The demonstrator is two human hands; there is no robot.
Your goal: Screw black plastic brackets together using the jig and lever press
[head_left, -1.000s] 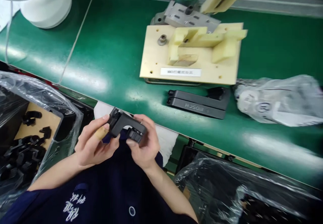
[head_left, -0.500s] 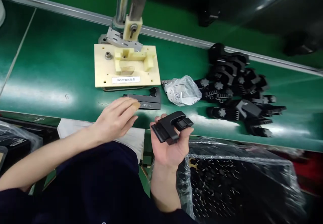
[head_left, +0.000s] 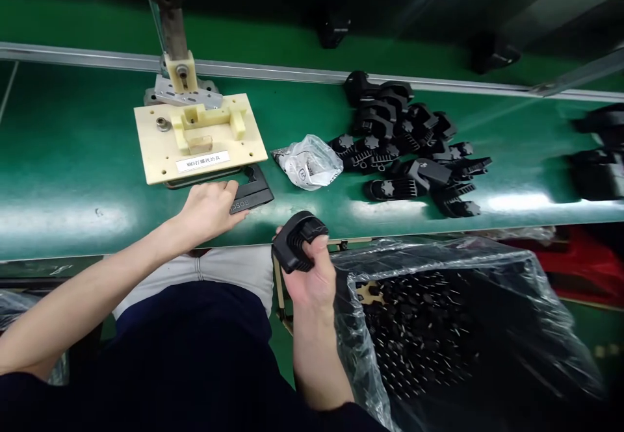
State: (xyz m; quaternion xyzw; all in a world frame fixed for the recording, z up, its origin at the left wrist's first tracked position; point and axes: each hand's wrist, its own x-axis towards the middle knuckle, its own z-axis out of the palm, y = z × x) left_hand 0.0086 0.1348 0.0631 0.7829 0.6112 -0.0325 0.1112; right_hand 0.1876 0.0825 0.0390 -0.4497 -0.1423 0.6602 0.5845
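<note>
My left hand (head_left: 209, 208) is closed around the left end of a flat black plastic housing (head_left: 256, 195) with raised "BOSCH" lettering, at the bench's near edge. Its fingers cover part of the lettering. My right hand (head_left: 312, 276), palm up, grips a black C-shaped plastic clamp (head_left: 292, 237) with a ribbed inner face and a knob, held just off the bench edge. Behind my left hand stands a cream fixture plate (head_left: 151, 149) with a raised nest and a label. A clear plastic bag (head_left: 312, 162) of small parts lies right of the housing.
Several black clamp parts (head_left: 409, 133) are heaped on the green bench (head_left: 58, 159), right of the bag. A press column (head_left: 174, 32) rises behind the fixture. Below the bench, a plastic-lined bin (head_left: 424, 328) holds many small black pieces. More black parts (head_left: 599, 172) sit far right.
My left hand has closed on the lettered housing, having hovered by its end. The right hand has turned the clamp so its ribbed inner side shows. The view has shifted right.
</note>
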